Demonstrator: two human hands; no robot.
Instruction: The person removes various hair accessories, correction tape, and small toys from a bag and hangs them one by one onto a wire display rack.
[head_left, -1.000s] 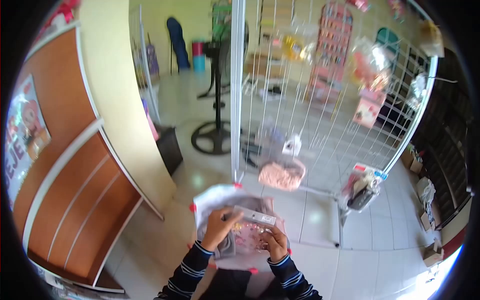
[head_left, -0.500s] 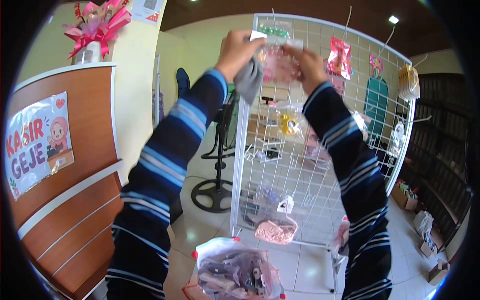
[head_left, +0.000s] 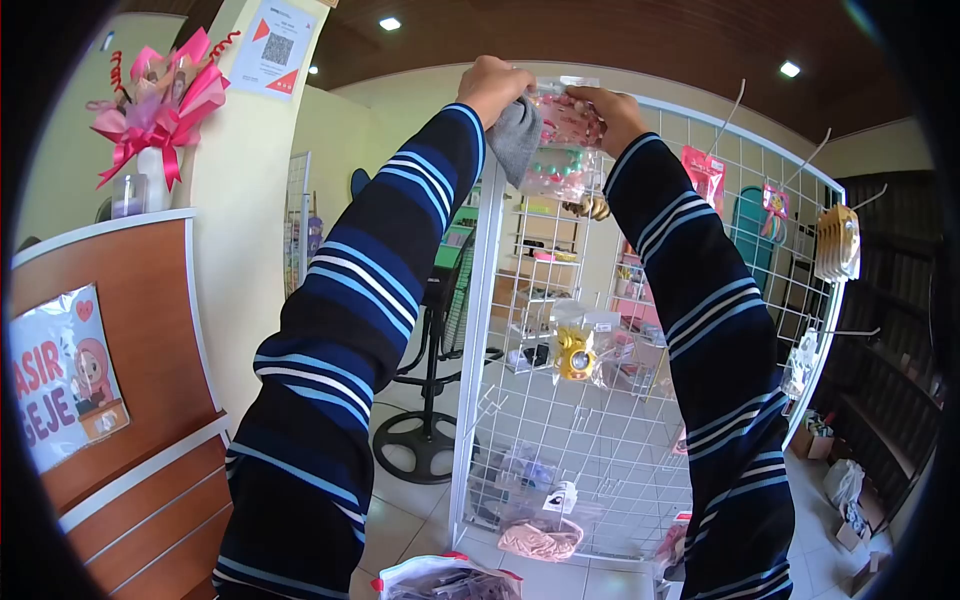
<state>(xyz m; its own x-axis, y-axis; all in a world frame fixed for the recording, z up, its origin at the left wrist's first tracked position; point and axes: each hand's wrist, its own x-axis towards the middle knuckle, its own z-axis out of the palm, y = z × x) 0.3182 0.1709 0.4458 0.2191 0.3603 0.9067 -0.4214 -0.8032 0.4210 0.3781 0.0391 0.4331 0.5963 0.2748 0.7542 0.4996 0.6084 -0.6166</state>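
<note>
Both my arms reach up to the top of a white wire grid rack. My left hand [head_left: 493, 88] is closed around a grey cloth [head_left: 515, 142] that hangs below it, with its fingertips at the left edge of a clear packet of pink beads [head_left: 570, 120]. At that packet's upper right, my right hand [head_left: 612, 115] pinches the plastic between thumb and fingers. Just below hangs another clear packet with green beads [head_left: 558, 165]. The hook behind the packets is hidden.
The grid rack [head_left: 480, 300] carries a yellow packaged item [head_left: 575, 355], a pink packet [head_left: 703, 175] and tan packs [head_left: 838, 243]. A bag of packets [head_left: 450, 580] stands below. Left are a wooden counter [head_left: 150, 290] and a pink bouquet [head_left: 165, 110]; a fan stand [head_left: 428, 400] is behind.
My view has tilted upward. Both hands have risen relative to the rack, and the pink-bead packet now sits above the green-bead packet instead of below it.
</note>
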